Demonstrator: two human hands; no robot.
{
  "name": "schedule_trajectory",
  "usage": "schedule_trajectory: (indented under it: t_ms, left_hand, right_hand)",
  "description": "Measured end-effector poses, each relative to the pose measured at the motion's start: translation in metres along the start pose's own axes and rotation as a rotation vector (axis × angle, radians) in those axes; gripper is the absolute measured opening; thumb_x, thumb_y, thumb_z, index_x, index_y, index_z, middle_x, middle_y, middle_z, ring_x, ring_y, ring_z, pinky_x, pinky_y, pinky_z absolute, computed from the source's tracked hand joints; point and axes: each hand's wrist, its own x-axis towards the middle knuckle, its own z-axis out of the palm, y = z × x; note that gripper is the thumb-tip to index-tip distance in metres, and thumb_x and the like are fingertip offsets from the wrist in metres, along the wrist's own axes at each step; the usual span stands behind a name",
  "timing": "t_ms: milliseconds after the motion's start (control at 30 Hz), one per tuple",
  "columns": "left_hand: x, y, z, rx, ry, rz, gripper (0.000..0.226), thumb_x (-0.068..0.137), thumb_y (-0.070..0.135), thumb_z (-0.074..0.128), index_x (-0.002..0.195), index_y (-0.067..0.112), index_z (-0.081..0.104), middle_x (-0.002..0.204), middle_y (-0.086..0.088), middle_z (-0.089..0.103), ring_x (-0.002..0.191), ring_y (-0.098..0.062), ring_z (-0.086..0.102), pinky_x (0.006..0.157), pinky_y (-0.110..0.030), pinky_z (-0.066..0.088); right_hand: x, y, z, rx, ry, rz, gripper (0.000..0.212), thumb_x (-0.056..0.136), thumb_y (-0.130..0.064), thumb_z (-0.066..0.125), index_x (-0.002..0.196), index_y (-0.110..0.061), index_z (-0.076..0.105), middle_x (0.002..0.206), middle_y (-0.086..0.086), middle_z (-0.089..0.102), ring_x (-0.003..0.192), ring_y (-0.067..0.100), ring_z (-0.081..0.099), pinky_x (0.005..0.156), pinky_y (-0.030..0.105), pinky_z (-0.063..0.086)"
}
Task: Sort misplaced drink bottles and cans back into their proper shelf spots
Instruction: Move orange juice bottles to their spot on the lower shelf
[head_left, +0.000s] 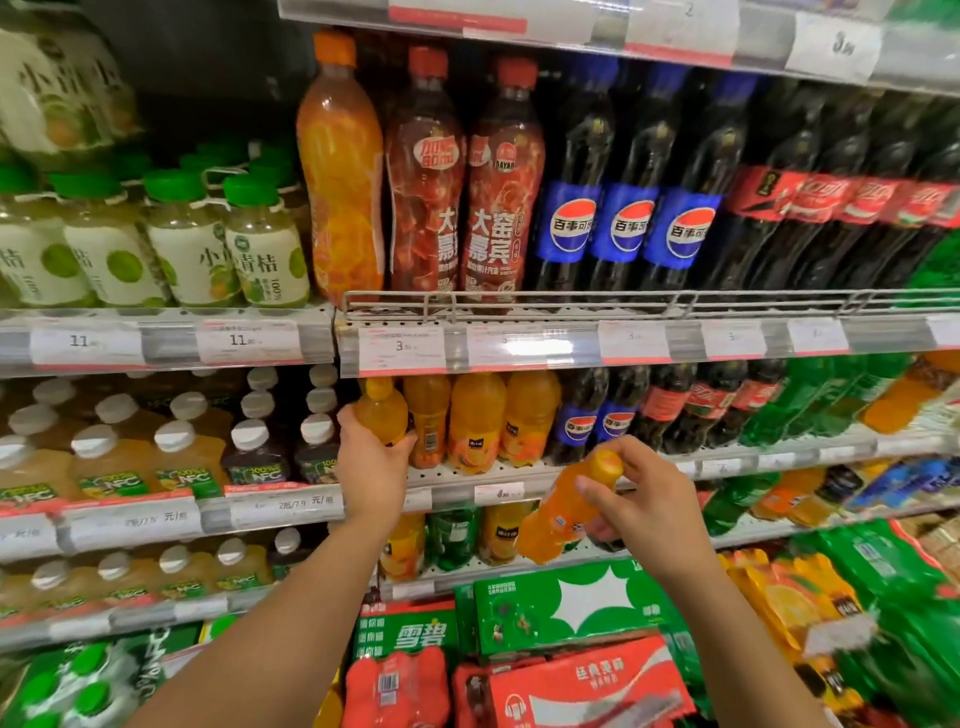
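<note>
Standing before a store drinks shelf (649, 462), head view. Left hand (371, 462) reached to the second shelf level, fingers and thumb curled round a small orange juice bottle (382, 410) with a yellow cap, upright at the left end of a row of orange juice bottles (478, 421); it touched its neighbour in that row. Right hand (641, 499) was lower and nearer, in front of the shelf edge, gripping an orange soda bottle (561, 512), tilted, cap up and to the right, thumb and forefinger pinched about the neck just under the cap. Soda bottle was off the shelf, in the air, apart from the juice row.

Beside the juice row to the right: Pepsi bottles (597, 421), then Coca-Cola bottles (691, 405), then green bottles (810, 400). Upper shelf carried tall bottles in similar order. Green-capped juice bottles (208, 244) at upper left. Price tags (400, 348) along the rails, mostly blurred. Green carton (566, 608) and red packs (587, 680) stacked at the bottom.
</note>
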Motion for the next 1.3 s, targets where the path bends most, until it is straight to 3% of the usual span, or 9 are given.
schedule_trajectory:
  t_ms: [300,500,700,867,933,1033,1100,1200,1300]
  left_hand:
    - [0.01,0.013,0.007,0.08,0.002,-0.013,0.057,0.083,0.034,0.074,0.122,0.011,0.04,0.103,-0.01,0.061,0.095,-0.039,0.064,0.071,-0.038,0.046]
    - [0.022,0.012,-0.001,0.273,-0.006,0.118,0.064,0.087,0.04,0.071,0.134,0.006,0.043,0.117,-0.02,0.061,0.104,-0.043,0.061,0.075,-0.045,0.048]
    - [0.025,0.015,0.0,0.459,0.012,0.098,0.064,0.087,0.051,0.07,0.124,0.003,0.049,0.114,-0.02,0.062,0.106,-0.042,0.059,0.09,-0.052,0.045]
    - [0.025,0.02,-0.003,0.403,0.016,0.112,0.079,0.076,0.053,0.08,0.127,0.003,0.045,0.121,-0.023,0.058,0.115,-0.043,0.053,0.094,-0.056,0.047]
    - [0.025,0.024,-0.005,0.432,0.063,0.242,0.072,0.077,0.049,0.08,0.121,-0.001,0.054,0.123,-0.025,0.056,0.117,-0.043,0.048,0.097,-0.055,0.045]
    - [0.026,0.036,-0.008,0.76,0.036,0.429,0.051,0.091,0.054,0.059,0.086,0.005,0.073,0.123,-0.021,0.064,0.121,-0.043,0.045,0.103,-0.055,0.038]
    - [0.025,0.049,-0.01,0.91,-0.062,0.516,0.045,0.095,0.049,0.047,0.102,0.012,0.071,0.117,-0.017,0.069,0.12,-0.041,0.053,0.107,-0.056,0.035]
    - [0.024,0.074,-0.008,0.964,-0.201,0.571,0.05,0.098,0.035,0.052,0.143,0.014,0.047,0.147,-0.017,0.049,0.139,-0.039,0.04,0.115,-0.052,0.03]
    - [0.033,0.093,-0.006,1.046,-0.362,0.473,0.048,0.1,0.033,0.048,0.146,0.02,0.041,0.152,-0.012,0.042,0.142,-0.035,0.036,0.112,-0.047,0.035]
  right_hand:
    - [-0.001,0.01,-0.011,-0.002,-0.002,0.029,0.018,0.093,-0.02,0.078,0.099,-0.02,0.061,0.087,0.004,0.07,0.054,0.021,0.074,0.059,0.048,0.063]
    - [-0.001,0.013,-0.009,-0.035,-0.022,-0.008,0.018,0.093,-0.022,0.078,0.096,-0.023,0.061,0.084,0.002,0.071,0.055,0.019,0.074,0.058,0.048,0.063]
    - [-0.004,0.012,-0.015,-0.023,-0.042,-0.024,0.017,0.094,-0.024,0.076,0.099,-0.021,0.06,0.086,0.001,0.07,0.056,0.019,0.074,0.058,0.045,0.063]
    - [-0.01,0.019,-0.025,-0.02,-0.034,-0.029,0.018,0.093,-0.024,0.077,0.099,-0.022,0.061,0.082,0.003,0.07,0.054,0.019,0.074,0.061,0.049,0.062]
    - [-0.011,0.022,-0.028,-0.024,-0.028,-0.029,0.018,0.093,-0.025,0.078,0.099,-0.023,0.061,0.081,0.002,0.07,0.054,0.018,0.074,0.061,0.048,0.062]
    - [-0.012,0.027,-0.031,-0.038,-0.026,-0.032,0.018,0.093,-0.028,0.077,0.1,-0.026,0.06,0.082,0.001,0.072,0.054,0.016,0.074,0.06,0.046,0.063]
    - [-0.013,0.03,-0.032,-0.046,-0.026,-0.025,0.019,0.093,-0.028,0.077,0.099,-0.029,0.06,0.083,0.0,0.072,0.054,0.016,0.074,0.06,0.045,0.063]
    - [-0.014,0.032,-0.035,-0.039,-0.022,-0.021,0.019,0.092,-0.027,0.078,0.098,-0.029,0.06,0.084,0.0,0.072,0.054,0.016,0.074,0.059,0.043,0.063]
    - [-0.016,0.034,-0.037,-0.017,-0.013,-0.013,0.019,0.092,-0.024,0.078,0.099,-0.027,0.061,0.084,0.001,0.071,0.054,0.016,0.074,0.057,0.043,0.063]
